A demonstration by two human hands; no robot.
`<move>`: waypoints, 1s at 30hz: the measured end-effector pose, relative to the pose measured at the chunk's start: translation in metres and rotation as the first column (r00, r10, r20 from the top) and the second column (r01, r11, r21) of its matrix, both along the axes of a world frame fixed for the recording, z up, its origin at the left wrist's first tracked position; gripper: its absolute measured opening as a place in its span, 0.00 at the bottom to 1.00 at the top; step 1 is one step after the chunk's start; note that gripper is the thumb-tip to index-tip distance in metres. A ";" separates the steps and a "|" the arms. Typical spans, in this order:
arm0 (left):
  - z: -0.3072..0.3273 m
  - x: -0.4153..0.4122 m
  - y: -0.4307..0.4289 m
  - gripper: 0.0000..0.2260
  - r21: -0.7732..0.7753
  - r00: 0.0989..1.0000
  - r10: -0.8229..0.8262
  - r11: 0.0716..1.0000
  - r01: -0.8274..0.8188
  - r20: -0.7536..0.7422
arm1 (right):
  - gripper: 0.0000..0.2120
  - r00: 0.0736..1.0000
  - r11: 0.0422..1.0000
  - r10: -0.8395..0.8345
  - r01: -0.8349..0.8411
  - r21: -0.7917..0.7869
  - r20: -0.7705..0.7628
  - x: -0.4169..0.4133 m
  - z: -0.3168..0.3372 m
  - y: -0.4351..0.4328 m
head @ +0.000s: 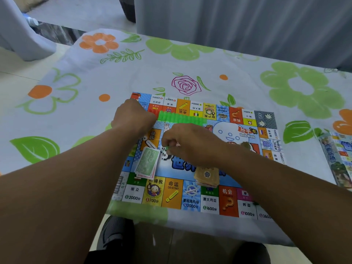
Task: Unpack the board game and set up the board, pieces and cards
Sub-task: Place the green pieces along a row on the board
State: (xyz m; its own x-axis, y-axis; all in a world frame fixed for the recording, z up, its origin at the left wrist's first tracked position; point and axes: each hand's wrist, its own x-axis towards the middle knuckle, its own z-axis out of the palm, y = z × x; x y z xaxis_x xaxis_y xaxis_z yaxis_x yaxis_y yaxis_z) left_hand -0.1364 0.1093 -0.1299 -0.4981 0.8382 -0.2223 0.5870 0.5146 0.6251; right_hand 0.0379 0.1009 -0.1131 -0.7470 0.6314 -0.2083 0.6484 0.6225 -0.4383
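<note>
Laid flat mid-table: game board [190,195] printed "DESTINY" and "Uncle Wang". At its 12 o'clock, row of green houses [181,118], with left hand [133,117] curled at the row's end, contents impossible to tell. Centre: right hand [186,143] pinching small green piece [167,148]. At 8 o'clock, "500" banknotes [147,161].

"Uncle Wang", "DESTINY" on board [173,193]; "500" on banknote [147,161]

One wide-angle camera is mounted on my head and faces forward and down, along both forearms to the surface [114,77]. It sits close. The board [190,195] fills mid-frame, my left grip [133,117] and right grip [188,143] lie near centre, a curtain [228,21] borders the top edge and my shoes [114,235] the bottom.
</note>
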 end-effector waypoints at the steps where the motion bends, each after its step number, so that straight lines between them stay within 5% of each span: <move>1: 0.000 0.000 0.001 0.05 -0.002 1.000 0.000 1.000 0.000 0.000 | 0.07 0.999 0.999 -0.031 0.031 -0.016 -0.024 0.005 0.001 0.003; 11: 0.001 0.001 0.000 0.05 -0.008 1.000 0.011 1.000 -0.011 0.019 | 0.03 0.908 0.901 -0.414 0.399 -0.171 -0.058 0.076 0.001 0.035; 23: 0.000 0.001 0.000 0.06 -0.011 1.000 0.011 1.000 -0.011 0.004 | 0.11 0.891 0.890 -0.454 0.452 -0.064 -0.017 0.081 -0.005 0.038; 30: 0.001 0.001 0.000 0.06 -0.007 1.000 0.012 1.000 -0.012 0.001 | 0.07 0.863 0.864 -0.500 0.503 0.032 -0.074 0.072 -0.013 0.041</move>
